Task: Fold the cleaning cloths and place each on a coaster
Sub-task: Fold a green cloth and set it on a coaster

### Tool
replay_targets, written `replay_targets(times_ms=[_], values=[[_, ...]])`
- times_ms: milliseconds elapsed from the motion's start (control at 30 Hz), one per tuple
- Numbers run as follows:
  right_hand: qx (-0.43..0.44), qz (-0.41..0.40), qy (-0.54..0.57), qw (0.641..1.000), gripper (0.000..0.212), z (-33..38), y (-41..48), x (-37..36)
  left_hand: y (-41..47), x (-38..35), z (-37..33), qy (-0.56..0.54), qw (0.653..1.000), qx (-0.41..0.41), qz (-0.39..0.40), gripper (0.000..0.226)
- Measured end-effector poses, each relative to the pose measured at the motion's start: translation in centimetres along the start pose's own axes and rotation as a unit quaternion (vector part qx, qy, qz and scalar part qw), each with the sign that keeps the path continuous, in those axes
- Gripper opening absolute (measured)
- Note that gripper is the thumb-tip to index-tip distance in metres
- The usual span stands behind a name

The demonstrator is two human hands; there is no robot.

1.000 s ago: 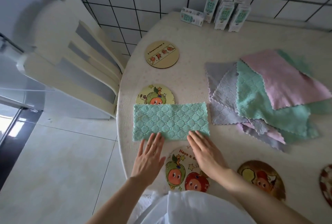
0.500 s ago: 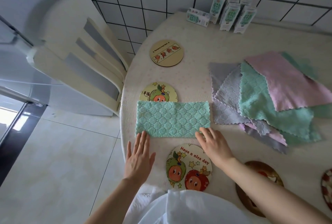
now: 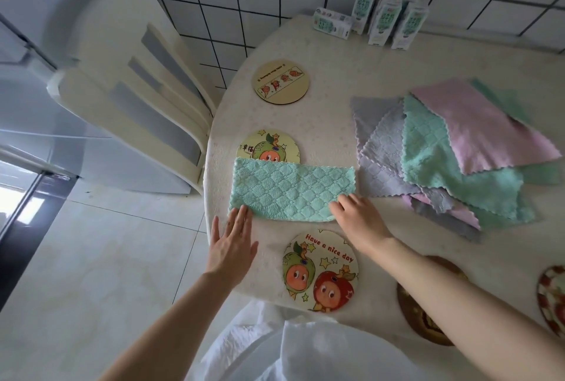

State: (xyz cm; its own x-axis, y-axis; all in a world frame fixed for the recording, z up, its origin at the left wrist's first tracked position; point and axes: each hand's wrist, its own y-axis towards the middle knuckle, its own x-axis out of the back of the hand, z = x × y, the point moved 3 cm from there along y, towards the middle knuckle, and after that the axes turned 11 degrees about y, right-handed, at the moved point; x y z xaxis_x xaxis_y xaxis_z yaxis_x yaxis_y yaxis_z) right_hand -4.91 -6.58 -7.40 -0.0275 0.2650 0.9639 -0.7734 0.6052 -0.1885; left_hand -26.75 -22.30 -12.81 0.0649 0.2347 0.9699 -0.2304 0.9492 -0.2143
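Folded green cloth (image 3: pixel 293 191) lies as long strip at frame centre on pale surface (image 3: pixel 336 99), far edge overlapping fruit coaster (image 3: pixel 263 145). My left hand (image 3: pixel 232 246) flat, fingers straight and together, tips touching cloth's lower left corner. My right hand (image 3: pixel 360 221) on lower right corner, fingers bent over it; cannot tell if pinching. "Have a nice day" coaster (image 3: pixel 321 270) just below, between my wrists. Unfolded cloth pile (image 3: pixel 443 151) at right.

The person wore a white, lightly crinkled fabric garment (image 3: pixel 305 350), visible at the lower edge of the view as loose folds across the torso. Both forearms were uncovered down to the wrist. The left hand (image 3: pixel 232 246) and right hand (image 3: pixel 360 221) were bare.
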Motion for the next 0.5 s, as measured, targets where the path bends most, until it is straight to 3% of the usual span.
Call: replay_targets(times_ms=[167, 267, 333, 500], values=[[0.009, -0.093, 0.086, 0.992, 0.025, 3.1, -3.6, 1.0, 0.0, 2.2, -3.4, -0.043, 0.995, -0.075, -0.044, 0.079], [0.026, -0.099, 0.124, 0.987, 0.018, 5.8, -5.7, 0.2, -0.5, 3.7, -6.9, -0.080, 0.984, -0.143, -0.077, 0.084], [0.036, -0.102, 0.150, 0.983, 0.018, 7.3, -6.8, -0.3, -1.1, 4.1, -8.5, -0.094, 0.977, -0.165, -0.099, 0.075], [0.045, -0.065, 0.227, 0.971, 0.019, 8.5, -8.9, 0.1, -2.3, 2.6, -8.9, -0.143, 0.969, -0.173, -0.102, 0.061]])
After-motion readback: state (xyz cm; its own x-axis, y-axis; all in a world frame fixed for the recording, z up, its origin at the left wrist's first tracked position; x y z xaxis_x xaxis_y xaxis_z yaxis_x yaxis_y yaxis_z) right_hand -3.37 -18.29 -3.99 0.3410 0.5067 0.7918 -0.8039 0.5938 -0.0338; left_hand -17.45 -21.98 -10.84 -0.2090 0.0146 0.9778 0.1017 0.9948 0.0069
